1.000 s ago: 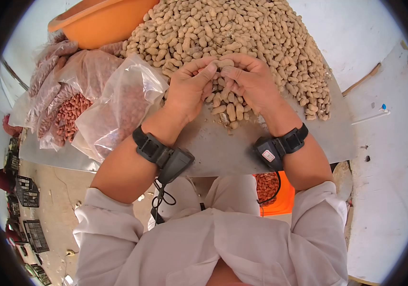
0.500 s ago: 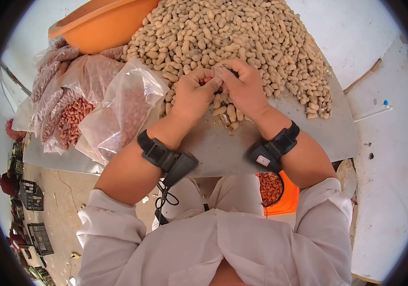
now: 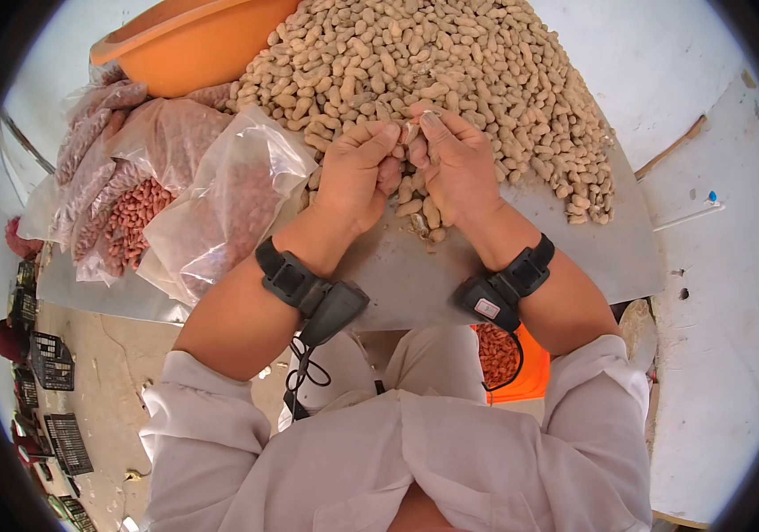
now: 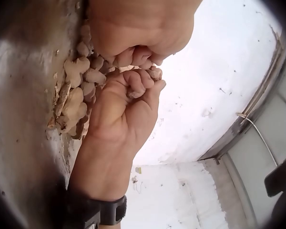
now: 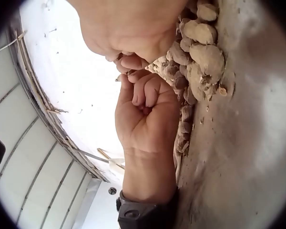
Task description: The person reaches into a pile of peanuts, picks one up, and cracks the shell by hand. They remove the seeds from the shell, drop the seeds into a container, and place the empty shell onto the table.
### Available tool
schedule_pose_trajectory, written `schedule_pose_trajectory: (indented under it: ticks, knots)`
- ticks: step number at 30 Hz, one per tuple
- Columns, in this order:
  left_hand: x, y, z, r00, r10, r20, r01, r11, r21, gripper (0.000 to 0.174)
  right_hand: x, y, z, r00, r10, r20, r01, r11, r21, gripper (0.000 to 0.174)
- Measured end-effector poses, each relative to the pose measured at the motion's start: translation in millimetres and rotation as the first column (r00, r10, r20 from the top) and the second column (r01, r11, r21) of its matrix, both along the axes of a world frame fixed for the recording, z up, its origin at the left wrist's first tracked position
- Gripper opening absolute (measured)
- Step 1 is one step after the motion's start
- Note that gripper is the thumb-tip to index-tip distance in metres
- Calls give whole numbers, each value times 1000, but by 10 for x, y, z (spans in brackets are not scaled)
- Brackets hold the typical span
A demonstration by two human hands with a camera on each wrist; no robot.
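Both bare hands meet low over the front of a large heap of unshelled peanuts (image 3: 450,53). My left hand (image 3: 353,173) and my right hand (image 3: 459,168) pinch a peanut (image 3: 410,131) between their thumbs and fingertips, its shell partly covered. The right wrist view shows a reddish peanut kernel (image 5: 146,110) inside the curled fingers of the left hand. From the left wrist, a piece of brown shell (image 4: 155,73) shows at the fingertips of the right hand. A few loose peanuts (image 3: 431,213) lie on the metal tabletop below the hands.
Clear plastic bags (image 3: 228,204) of red kernels stand left of the heap, one with kernels (image 3: 135,217) showing. An orange basin (image 3: 188,53) sits behind them. An orange tub (image 3: 530,368) of red kernels is under the table edge. Black crates (image 3: 53,362) line the floor at far left.
A whole peanut showed between the fingertips a second ago. The hands then drew close together and now stand slightly apart, thumbs raised, with shell between them. The red in the left hand is now covered from above.
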State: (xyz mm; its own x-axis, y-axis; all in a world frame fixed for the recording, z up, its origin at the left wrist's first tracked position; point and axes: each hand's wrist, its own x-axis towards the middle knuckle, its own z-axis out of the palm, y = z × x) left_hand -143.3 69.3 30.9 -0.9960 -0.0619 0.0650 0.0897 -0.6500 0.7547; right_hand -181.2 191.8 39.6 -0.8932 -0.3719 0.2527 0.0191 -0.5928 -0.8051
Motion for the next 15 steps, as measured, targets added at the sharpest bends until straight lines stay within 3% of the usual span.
schedule_pose_trajectory:
  ticks: [6,10,12,15]
  knots:
    - [-48,-58,-51,985,-143,91,127,978,163,21,-21,60,13,989,56,-136,-38,991,132,23]
    - [-44,-58,-49,976,-194,103,173,967,188,26,-36,107,22,917,36,-398,111,934,339,22]
    - [-19,-55,-26,970,-210,121,181,959,218,24,0,115,72,801,6,-598,279,881,382,21]
    - [-6,-38,-3,964,-218,152,165,939,301,20,-88,139,82,345,115,-932,576,758,307,24]
